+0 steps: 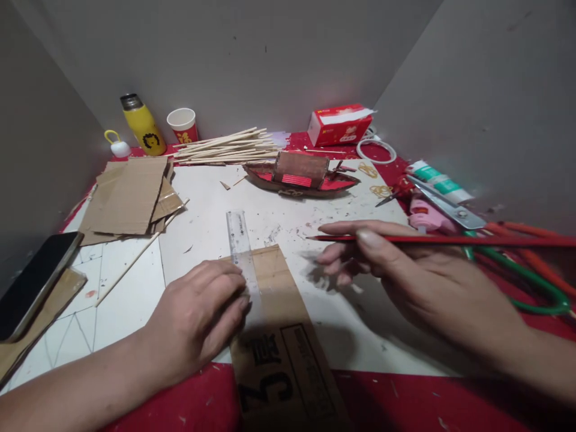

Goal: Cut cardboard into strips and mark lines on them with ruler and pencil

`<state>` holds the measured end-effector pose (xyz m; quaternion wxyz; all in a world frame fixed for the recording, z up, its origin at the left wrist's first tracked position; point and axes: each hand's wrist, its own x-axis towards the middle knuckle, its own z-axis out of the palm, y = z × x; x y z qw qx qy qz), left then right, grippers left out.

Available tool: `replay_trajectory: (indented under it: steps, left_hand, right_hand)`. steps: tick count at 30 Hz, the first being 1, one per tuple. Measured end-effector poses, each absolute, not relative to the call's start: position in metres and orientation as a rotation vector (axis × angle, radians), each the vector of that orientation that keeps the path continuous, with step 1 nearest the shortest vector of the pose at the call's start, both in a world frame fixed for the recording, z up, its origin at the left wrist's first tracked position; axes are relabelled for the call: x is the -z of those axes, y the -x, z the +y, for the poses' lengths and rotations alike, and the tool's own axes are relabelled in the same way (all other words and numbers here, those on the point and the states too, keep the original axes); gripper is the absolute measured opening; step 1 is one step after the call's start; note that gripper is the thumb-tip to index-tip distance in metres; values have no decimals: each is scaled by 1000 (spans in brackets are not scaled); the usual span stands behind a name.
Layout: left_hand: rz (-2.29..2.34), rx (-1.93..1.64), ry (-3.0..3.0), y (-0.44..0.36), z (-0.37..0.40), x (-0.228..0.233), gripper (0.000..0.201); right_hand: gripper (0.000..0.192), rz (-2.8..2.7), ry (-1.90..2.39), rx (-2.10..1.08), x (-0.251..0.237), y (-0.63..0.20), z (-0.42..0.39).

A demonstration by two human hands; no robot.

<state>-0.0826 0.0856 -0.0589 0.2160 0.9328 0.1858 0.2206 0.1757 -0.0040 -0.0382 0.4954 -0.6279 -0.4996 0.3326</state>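
My left hand [209, 312] is closed over the lower part of a clear plastic ruler [237, 231], pressing it onto a strip of brown cardboard [281, 288]. Black printed characters mark the near end of that strip, which reaches past the white board toward me. My right hand [405, 270] is raised to the right of the cardboard and grips a dark red pencil [450, 240] between thumb and fingers. The pencil lies almost level, its tip pointing left, apart from the ruler and cardboard.
A brown model boat [301, 174] stands at the back of the white board [198, 210]. Wooden sticks [229, 146], a paper cup [182, 125] and a yellow bottle [143, 126] are behind. Cardboard pieces [123, 198] and a phone [38, 282] lie left; green-handled scissors [540, 294] lie right.
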Motion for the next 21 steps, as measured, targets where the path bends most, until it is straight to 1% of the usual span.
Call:
replay_trajectory:
  steps: [3,5,8,10,12,15,21]
  left_hand:
    - [429,-517,-2708,83,95,70,41]
    - [404,-385,-2756,83,97,74,54]
    - [383,-264,-2748,81,89,73,64]
    - [387,-272,-2723,77,81,70,70]
    - [402,-285,-2708,68,75,65,71]
    - [388,-111,-2758,50,78,59,67]
    - [329,-143,-2823,35,99,62,65]
  right_hand:
    - [46,-1190,1493,-846,35,-178,6]
    - [44,-1145,1452,-905,39,-177,18]
    - [35,-1076,1367,-1028,50,-175,38]
    - [33,-1062,1313,-1115,57,-175,51]
    - [33,-1075,1271,-1170,63,-176,59]
    - [31,-1120,1272,-1169,69,-178,63]
    - [13,-1244,1388,-1094,68,-184,56]
